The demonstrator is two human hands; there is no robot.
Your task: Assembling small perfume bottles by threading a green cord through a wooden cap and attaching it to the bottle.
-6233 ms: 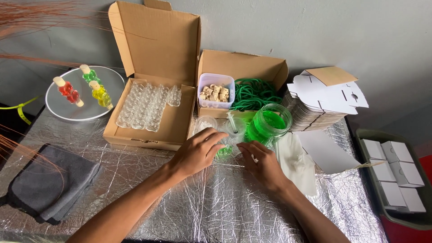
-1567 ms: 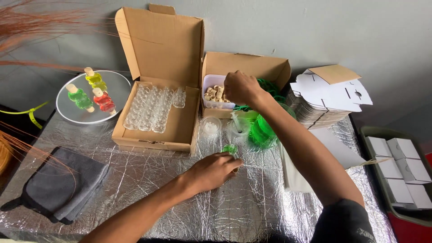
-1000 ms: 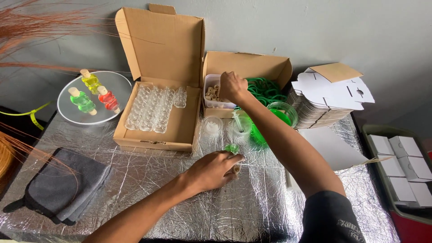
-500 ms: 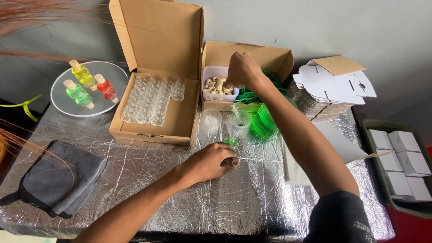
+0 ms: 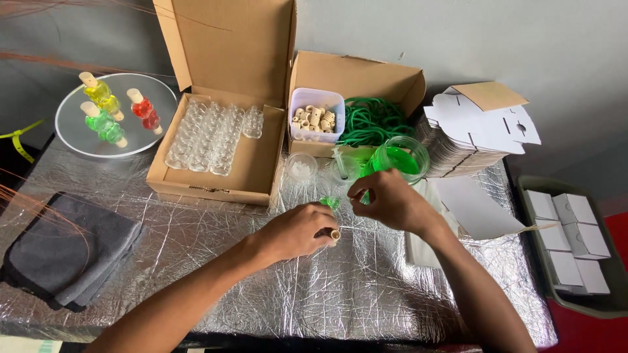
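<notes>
My left hand [image 5: 294,230] rests on the foil-covered table [image 5: 216,261] and grips a small glass bottle of green liquid [image 5: 330,203]. A pale cork [image 5: 335,234] shows at the end of the bottle near my fingertips. My right hand [image 5: 387,200] hovers just right of the bottle, fingers curled and pinched close to its green part. Whether those fingers hold anything is hidden. Behind the hands stands a clear jar of green liquid [image 5: 400,159], and a plastic tub of corks [image 5: 316,116] sits in the smaller cardboard box [image 5: 366,75].
An open cardboard box [image 5: 226,173] holds several empty clear bottles [image 5: 209,136]. A round plate [image 5: 78,134] at far left carries three filled bottles. Green cord [image 5: 374,121], a small clear cup [image 5: 301,168], stacked white box blanks [image 5: 484,127], a grey tray of white boxes [image 5: 569,242] and a grey cloth [image 5: 59,255] surround the work spot.
My right hand has come back from the tub of corks to the bottle in my left hand. A cork now shows at the bottle. My left hand has stayed put.
</notes>
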